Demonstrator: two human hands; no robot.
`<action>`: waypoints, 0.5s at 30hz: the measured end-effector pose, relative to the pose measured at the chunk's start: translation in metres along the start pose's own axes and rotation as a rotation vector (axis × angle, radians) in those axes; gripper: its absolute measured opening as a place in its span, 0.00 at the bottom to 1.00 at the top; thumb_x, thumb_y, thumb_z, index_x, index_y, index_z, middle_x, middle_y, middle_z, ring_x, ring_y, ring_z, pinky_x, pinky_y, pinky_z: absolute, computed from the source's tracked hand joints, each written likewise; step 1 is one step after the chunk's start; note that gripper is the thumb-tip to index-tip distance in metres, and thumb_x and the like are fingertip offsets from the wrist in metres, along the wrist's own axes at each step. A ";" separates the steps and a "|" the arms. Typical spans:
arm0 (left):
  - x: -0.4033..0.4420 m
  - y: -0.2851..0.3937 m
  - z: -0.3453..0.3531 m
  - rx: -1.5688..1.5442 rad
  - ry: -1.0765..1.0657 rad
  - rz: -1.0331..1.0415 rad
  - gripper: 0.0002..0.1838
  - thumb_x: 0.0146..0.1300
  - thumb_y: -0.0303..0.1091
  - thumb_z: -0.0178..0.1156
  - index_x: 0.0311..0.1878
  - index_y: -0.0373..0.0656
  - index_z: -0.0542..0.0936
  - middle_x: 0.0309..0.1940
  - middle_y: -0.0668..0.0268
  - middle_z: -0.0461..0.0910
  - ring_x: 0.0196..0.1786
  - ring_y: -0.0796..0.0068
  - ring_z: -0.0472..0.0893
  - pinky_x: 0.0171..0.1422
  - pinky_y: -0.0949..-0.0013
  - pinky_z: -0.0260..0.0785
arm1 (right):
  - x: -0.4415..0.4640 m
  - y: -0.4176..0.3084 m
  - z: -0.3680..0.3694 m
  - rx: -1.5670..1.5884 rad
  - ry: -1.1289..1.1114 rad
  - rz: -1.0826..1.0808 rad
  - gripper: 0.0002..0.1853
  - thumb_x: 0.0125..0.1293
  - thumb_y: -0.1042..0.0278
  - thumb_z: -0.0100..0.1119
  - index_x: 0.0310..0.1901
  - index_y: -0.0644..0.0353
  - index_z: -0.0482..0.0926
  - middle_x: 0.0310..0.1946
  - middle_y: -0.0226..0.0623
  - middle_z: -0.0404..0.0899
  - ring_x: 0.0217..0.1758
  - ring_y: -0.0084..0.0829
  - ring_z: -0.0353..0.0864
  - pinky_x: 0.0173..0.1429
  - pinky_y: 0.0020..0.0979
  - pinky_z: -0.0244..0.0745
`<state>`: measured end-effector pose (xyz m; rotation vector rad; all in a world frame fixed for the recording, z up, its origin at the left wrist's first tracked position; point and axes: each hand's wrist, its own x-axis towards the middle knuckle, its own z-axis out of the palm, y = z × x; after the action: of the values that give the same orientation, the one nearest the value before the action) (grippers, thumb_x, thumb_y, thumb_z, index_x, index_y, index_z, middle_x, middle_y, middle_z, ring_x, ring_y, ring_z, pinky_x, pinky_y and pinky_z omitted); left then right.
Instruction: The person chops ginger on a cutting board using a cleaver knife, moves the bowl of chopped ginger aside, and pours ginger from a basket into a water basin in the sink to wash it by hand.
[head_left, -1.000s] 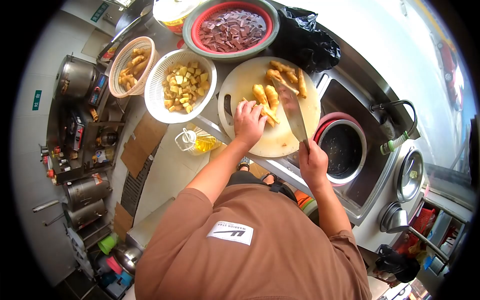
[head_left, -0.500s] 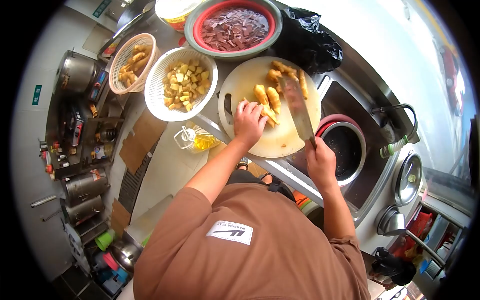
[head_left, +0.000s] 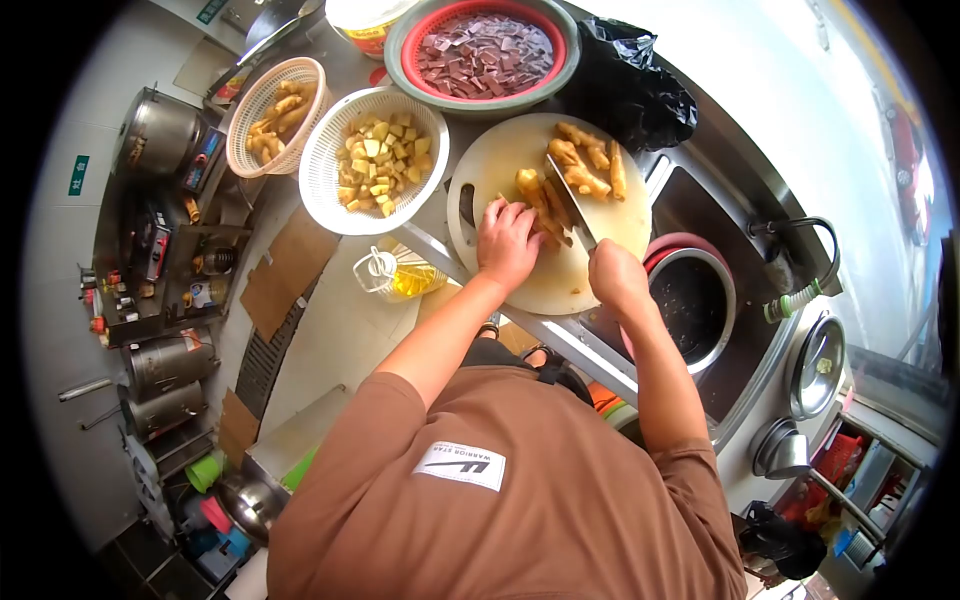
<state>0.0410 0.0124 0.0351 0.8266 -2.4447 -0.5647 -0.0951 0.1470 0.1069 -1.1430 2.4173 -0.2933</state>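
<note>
My right hand (head_left: 620, 272) is closed round the handle of a cleaver (head_left: 571, 204), its blade edge-down beside a piece of ginger root (head_left: 532, 190) on the round cutting board (head_left: 545, 290). My left hand (head_left: 507, 245) presses down with bent fingers on ginger at the blade's left; its fingers hide much of that piece. Further back on the board lie several knobbly ginger roots (head_left: 585, 172).
Left of the board, a white basket (head_left: 318, 190) holds yellow chunks and a pink basket (head_left: 240, 150) holds ginger. Behind stands a red colander (head_left: 405, 60) of dark red pieces in water, beside a black bag (head_left: 640, 100). A sink with a pot (head_left: 690, 300) lies at right.
The cleaver has swung left and turned from flat to edge-down, coming close to my left hand. My right hand has moved left and up. The whole view has shifted slightly.
</note>
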 end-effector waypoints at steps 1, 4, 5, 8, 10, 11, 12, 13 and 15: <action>-0.001 0.000 0.000 0.011 -0.008 -0.002 0.20 0.54 0.37 0.70 0.50 0.43 0.83 0.53 0.60 0.80 0.63 0.50 0.70 0.70 0.55 0.63 | 0.001 0.001 0.006 0.002 0.000 0.002 0.11 0.67 0.67 0.53 0.36 0.68 0.78 0.31 0.57 0.83 0.36 0.57 0.84 0.44 0.52 0.77; 0.001 -0.003 0.005 0.016 -0.004 0.014 0.20 0.54 0.38 0.71 0.50 0.44 0.83 0.53 0.61 0.80 0.63 0.51 0.70 0.70 0.55 0.63 | 0.005 0.004 0.020 0.026 0.061 0.037 0.11 0.65 0.69 0.54 0.34 0.68 0.81 0.33 0.58 0.83 0.38 0.56 0.84 0.46 0.50 0.78; 0.001 -0.005 0.008 0.020 0.006 0.012 0.20 0.54 0.38 0.71 0.50 0.44 0.83 0.53 0.61 0.80 0.63 0.50 0.70 0.70 0.55 0.63 | 0.010 0.007 0.018 0.021 0.073 0.035 0.11 0.65 0.69 0.54 0.34 0.68 0.81 0.33 0.58 0.83 0.38 0.56 0.84 0.46 0.50 0.78; 0.001 -0.007 0.008 0.011 0.007 0.022 0.20 0.54 0.38 0.71 0.50 0.43 0.83 0.52 0.61 0.80 0.62 0.49 0.70 0.70 0.54 0.63 | 0.009 -0.010 -0.021 -0.035 -0.110 0.059 0.12 0.66 0.68 0.54 0.37 0.68 0.83 0.35 0.58 0.84 0.40 0.56 0.85 0.48 0.49 0.78; 0.001 -0.005 0.004 0.004 0.011 0.022 0.20 0.54 0.38 0.71 0.50 0.43 0.83 0.52 0.60 0.80 0.62 0.49 0.70 0.70 0.54 0.63 | 0.003 -0.003 -0.015 0.013 0.007 0.030 0.16 0.69 0.61 0.53 0.34 0.69 0.80 0.32 0.60 0.82 0.39 0.60 0.83 0.48 0.53 0.76; 0.001 -0.004 0.003 -0.008 0.019 0.021 0.20 0.54 0.38 0.71 0.50 0.44 0.83 0.52 0.60 0.80 0.62 0.49 0.70 0.70 0.54 0.63 | 0.000 -0.001 -0.011 0.029 0.060 0.034 0.16 0.70 0.61 0.52 0.36 0.69 0.80 0.32 0.60 0.82 0.39 0.60 0.82 0.48 0.53 0.76; 0.001 -0.004 0.004 -0.011 0.017 0.013 0.20 0.54 0.38 0.71 0.50 0.44 0.83 0.52 0.60 0.80 0.62 0.49 0.70 0.70 0.54 0.63 | 0.000 0.002 0.000 0.021 0.047 0.044 0.16 0.70 0.61 0.52 0.37 0.69 0.79 0.33 0.60 0.82 0.40 0.59 0.82 0.48 0.53 0.75; 0.001 -0.004 0.004 -0.007 0.017 0.011 0.20 0.54 0.38 0.71 0.50 0.44 0.83 0.52 0.60 0.79 0.63 0.49 0.69 0.70 0.54 0.63 | 0.000 0.005 0.009 0.014 0.035 0.052 0.16 0.70 0.61 0.52 0.38 0.69 0.79 0.33 0.59 0.82 0.40 0.59 0.82 0.47 0.53 0.75; 0.004 -0.005 0.003 0.000 0.028 0.021 0.20 0.54 0.38 0.71 0.50 0.45 0.83 0.52 0.60 0.79 0.63 0.49 0.69 0.70 0.54 0.63 | 0.011 0.008 0.007 0.012 0.034 0.025 0.16 0.69 0.60 0.53 0.37 0.69 0.79 0.33 0.59 0.82 0.40 0.59 0.82 0.47 0.53 0.75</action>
<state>0.0391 0.0073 0.0317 0.8029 -2.4257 -0.5416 -0.1032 0.1441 0.0946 -1.1107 2.4537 -0.3210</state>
